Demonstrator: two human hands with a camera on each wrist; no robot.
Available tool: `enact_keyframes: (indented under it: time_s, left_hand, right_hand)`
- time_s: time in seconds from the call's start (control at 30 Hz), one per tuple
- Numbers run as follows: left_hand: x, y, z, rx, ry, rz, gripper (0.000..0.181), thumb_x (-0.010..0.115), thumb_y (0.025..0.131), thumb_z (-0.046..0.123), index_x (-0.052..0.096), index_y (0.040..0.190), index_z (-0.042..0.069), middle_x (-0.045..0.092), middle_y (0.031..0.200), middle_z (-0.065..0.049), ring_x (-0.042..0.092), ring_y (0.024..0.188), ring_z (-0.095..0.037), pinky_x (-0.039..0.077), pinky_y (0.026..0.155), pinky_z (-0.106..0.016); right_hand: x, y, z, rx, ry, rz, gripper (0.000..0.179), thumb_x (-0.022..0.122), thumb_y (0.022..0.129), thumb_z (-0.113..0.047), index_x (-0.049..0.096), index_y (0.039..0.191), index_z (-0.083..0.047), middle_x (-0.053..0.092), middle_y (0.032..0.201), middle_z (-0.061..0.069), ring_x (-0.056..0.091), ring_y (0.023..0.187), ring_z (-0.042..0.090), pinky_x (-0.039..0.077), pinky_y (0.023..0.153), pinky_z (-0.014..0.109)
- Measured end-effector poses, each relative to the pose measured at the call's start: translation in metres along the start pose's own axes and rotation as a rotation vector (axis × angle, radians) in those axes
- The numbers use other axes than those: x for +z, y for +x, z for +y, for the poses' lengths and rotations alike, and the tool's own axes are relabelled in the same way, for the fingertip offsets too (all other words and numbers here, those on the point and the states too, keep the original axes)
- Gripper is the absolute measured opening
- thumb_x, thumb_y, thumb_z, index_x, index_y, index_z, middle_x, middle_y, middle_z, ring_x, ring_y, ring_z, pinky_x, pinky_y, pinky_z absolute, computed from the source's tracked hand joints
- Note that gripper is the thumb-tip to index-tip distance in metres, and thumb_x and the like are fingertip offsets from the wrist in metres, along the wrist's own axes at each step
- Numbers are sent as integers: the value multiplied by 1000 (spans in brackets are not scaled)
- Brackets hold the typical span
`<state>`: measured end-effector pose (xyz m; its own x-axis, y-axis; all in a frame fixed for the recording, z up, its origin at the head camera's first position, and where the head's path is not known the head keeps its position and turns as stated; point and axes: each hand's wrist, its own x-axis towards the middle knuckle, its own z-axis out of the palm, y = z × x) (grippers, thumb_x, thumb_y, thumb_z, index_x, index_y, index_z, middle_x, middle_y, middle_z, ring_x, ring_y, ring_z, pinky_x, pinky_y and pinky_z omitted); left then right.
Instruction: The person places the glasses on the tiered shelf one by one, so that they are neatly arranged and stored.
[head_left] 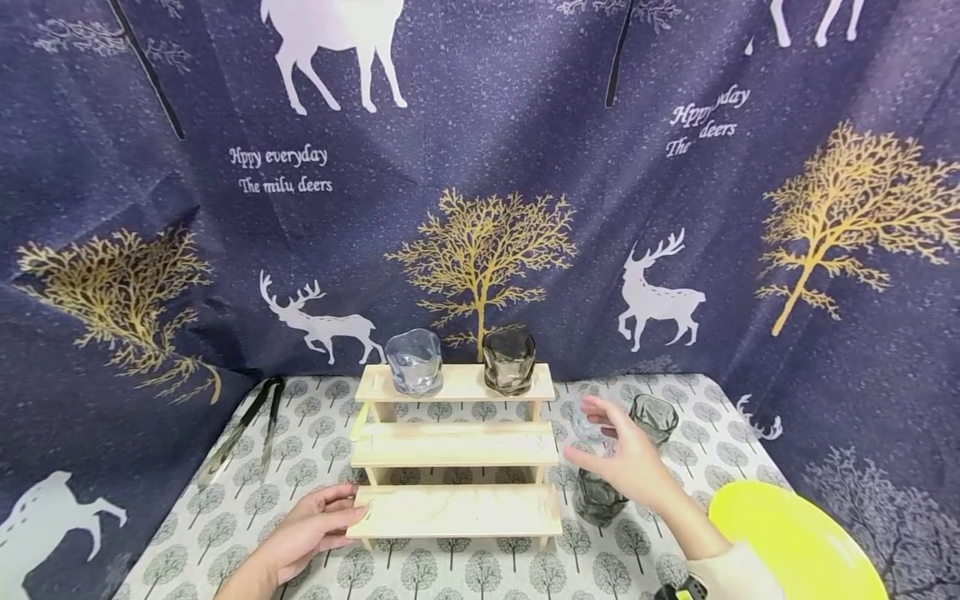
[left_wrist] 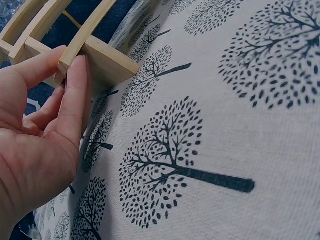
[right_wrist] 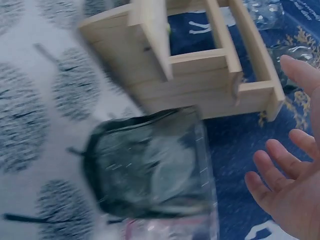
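A light wooden three-step shelf (head_left: 456, 512) stands mid-table. My left hand (head_left: 315, 529) pinches the left end of its lowest board, thumb above and fingers below, as the left wrist view (left_wrist: 45, 115) also shows. On the top step sit a clear glass (head_left: 415, 367) and a smoky dark glass (head_left: 509, 365). My right hand (head_left: 626, 458) is held with fingers spread and nothing between them, right of the shelf. Around it on the table are a grey glass (head_left: 655, 418), a dark glass (head_left: 597, 500) and a clear glass (head_left: 588, 417), partly hidden by the fingers.
Black-handled tongs (head_left: 258, 417) lie at the table's back left. A bright yellow round plate (head_left: 791, 542) is at the right edge. Behind the table hangs a dark blue cloth (head_left: 480, 150) with deer and trees. A tree-patterned cloth (head_left: 420, 571) covers the table.
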<state>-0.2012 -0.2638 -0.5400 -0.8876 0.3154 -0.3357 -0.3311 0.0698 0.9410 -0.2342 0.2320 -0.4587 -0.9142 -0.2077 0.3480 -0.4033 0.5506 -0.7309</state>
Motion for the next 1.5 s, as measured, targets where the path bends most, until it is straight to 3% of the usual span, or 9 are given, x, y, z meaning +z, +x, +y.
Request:
enact_keyframes:
  time_s: [0.37, 0.53, 0.7, 0.97, 1.13, 1.3, 1.5]
  left_hand:
    - [0, -1, -1, 12, -8, 3, 75, 63, 105, 21, 22, 154, -17, 65, 124, -9, 68, 108, -24, 58, 91, -43]
    - [0, -1, -2, 24, -19, 5, 72, 65, 104, 20, 27, 153, -16, 66, 122, -8, 68, 107, -25, 58, 90, -41]
    - [0, -1, 0, 21, -22, 13, 74, 66, 103, 21, 26, 154, -16, 66, 123, -8, 68, 107, -24, 58, 90, -41]
    - [1, -2, 3, 11, -14, 0, 75, 65, 104, 23, 25, 154, -16, 65, 126, -9, 68, 109, -24, 58, 91, -41]
    - [0, -1, 3, 6, -10, -5, 75, 64, 105, 23, 24, 155, -16, 66, 125, -8, 67, 109, -24, 57, 91, -41]
    - [1, -2, 3, 11, -17, -15, 73, 63, 105, 22, 25, 154, -16, 66, 123, -7, 68, 108, -24, 58, 90, -40]
    - [2, -1, 2, 4, -22, -10, 72, 64, 105, 22, 26, 154, -15, 66, 122, -7, 69, 107, -23, 58, 90, -39]
  right_hand:
    - [10, -38, 25, 96, -11, 29, 86, 91, 81, -37, 50, 150, -7, 63, 138, 9, 59, 127, 30, 47, 107, 48]
    - [14, -46, 27, 115, -3, 46, 85, 93, 78, -36, 52, 147, -9, 63, 139, 10, 59, 129, 33, 44, 108, 57]
    - [20, -51, 33, 139, 11, 52, 88, 96, 75, -32, 52, 148, -12, 61, 143, 12, 56, 132, 37, 39, 109, 65]
    - [28, -58, 50, 248, 66, 0, 93, 98, 71, -32, 51, 148, -11, 61, 138, 10, 59, 125, 32, 46, 104, 57]
    - [31, -63, 56, 323, 37, -6, 98, 99, 69, -31, 47, 150, -12, 59, 139, 13, 60, 123, 37, 48, 102, 60]
    - [31, -64, 58, 324, 0, 22, 102, 101, 65, -32, 47, 150, -10, 64, 131, 18, 65, 114, 40, 54, 94, 59]
    - [31, -64, 57, 309, -35, 28, 101, 101, 65, -33, 49, 148, -11, 68, 124, 13, 68, 109, 35, 55, 91, 57]
